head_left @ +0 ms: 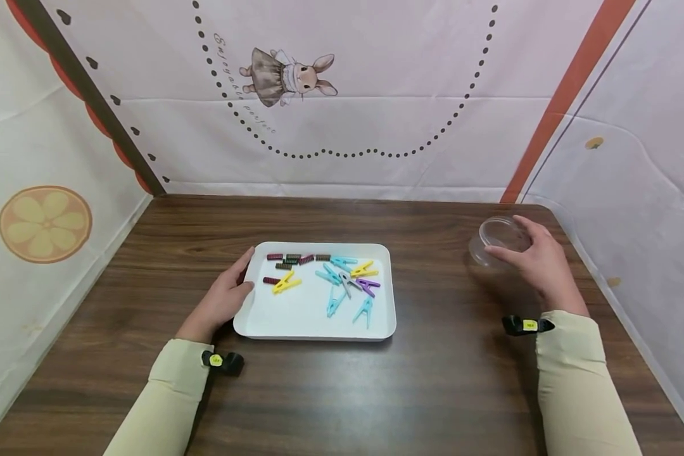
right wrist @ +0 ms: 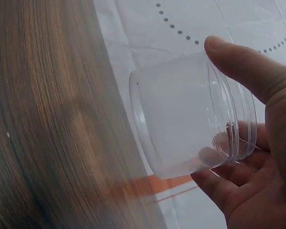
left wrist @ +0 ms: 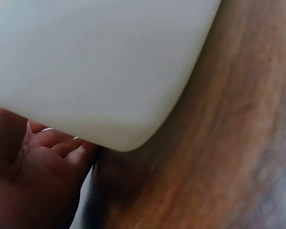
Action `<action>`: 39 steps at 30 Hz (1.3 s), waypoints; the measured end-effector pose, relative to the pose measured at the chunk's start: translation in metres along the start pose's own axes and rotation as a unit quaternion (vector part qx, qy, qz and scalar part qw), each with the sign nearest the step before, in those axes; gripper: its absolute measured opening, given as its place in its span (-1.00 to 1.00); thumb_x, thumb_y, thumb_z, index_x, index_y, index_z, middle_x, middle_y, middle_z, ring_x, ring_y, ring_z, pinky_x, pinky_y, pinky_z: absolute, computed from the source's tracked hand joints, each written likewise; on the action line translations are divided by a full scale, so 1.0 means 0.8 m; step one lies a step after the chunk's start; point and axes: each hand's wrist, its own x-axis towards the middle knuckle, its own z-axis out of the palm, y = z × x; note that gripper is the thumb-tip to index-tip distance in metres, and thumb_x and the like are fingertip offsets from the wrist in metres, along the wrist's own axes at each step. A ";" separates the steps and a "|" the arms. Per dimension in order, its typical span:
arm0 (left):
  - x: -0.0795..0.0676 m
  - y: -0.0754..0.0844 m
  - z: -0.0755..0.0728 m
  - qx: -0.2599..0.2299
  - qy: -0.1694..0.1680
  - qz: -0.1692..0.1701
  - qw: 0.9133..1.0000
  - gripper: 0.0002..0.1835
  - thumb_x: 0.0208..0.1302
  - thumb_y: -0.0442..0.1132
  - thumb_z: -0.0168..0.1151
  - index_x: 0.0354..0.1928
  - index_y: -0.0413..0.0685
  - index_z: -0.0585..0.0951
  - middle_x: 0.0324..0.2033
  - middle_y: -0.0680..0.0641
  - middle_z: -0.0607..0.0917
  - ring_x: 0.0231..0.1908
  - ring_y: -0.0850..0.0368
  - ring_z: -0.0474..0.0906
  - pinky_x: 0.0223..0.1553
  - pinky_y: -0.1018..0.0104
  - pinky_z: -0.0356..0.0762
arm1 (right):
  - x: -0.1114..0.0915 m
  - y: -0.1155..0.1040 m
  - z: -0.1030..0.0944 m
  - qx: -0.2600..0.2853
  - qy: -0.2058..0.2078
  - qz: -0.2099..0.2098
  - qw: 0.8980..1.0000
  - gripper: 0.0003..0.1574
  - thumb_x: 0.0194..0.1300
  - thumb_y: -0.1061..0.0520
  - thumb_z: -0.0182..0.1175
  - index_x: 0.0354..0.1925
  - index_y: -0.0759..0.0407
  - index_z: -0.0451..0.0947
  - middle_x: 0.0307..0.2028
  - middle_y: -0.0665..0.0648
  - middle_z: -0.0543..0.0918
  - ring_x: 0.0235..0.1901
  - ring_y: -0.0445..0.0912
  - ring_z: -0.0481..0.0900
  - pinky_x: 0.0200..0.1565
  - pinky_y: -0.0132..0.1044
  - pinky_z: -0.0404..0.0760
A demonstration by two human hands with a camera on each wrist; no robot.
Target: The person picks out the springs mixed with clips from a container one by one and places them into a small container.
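My left hand [head_left: 219,299] holds the left side of a white tray [head_left: 313,326]. In the left wrist view, the tray's outer wall [left wrist: 109,71] fills the upper part and the fingers [left wrist: 62,150] reach beneath its edge. On the tray lie several clothespins: light blue [head_left: 335,303], yellow [head_left: 287,283], purple [head_left: 367,286] and grey [head_left: 346,284]. Small ridged dark red and brown pieces [head_left: 306,259] lie along its upper left. At the right, my right hand [head_left: 544,263] grips a clear plastic jar [right wrist: 176,114] around its threaded rim, thumb on one side and fingers on the other.
The tray and jar are over a dark wood-grain table [head_left: 433,392]. A printed cloth [head_left: 387,114] with a rabbit figure stands behind it, and more cloth [head_left: 650,158] rises along the right side. Black wrist cameras [head_left: 225,362] sit on both cuffs.
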 end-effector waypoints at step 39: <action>0.000 -0.002 0.002 -0.009 0.002 -0.006 1.000 -0.27 0.47 -0.34 -0.19 0.54 0.26 -0.17 0.54 -0.04 -0.09 0.51 -0.11 -0.14 0.43 -0.19 -0.04 | -0.007 -0.041 0.049 -0.001 -0.094 -0.153 0.984 0.19 -0.12 -0.23 0.53 0.41 -0.01 0.24 0.35 0.18 0.32 0.17 0.13 0.38 0.14 0.16 0.42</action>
